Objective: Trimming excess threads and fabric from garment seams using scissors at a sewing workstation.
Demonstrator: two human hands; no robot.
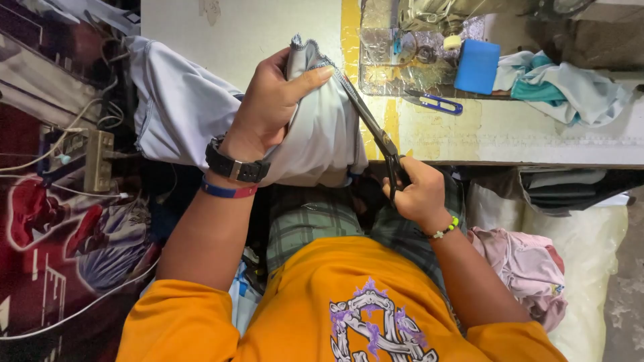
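Observation:
My left hand point(272, 100) grips a folded piece of light grey fabric point(181, 107) near its stitched edge and holds it up over the table's front. A black watch and a coloured band circle that wrist. My right hand point(416, 191) is closed on the handles of dark scissors point(372, 124). Their blades run along the fabric's right edge, up toward my left thumb. The rest of the fabric drapes left and down over my lap.
A worn white and yellow table point(510, 131) carries small blue-handled snips point(439, 102), a blue block point(477, 66), a clear tray point(396, 53) and teal-white cloth point(570, 87). A power strip with cables point(94, 157) lies left. Pink cloth point(530, 265) sits on a bag at right.

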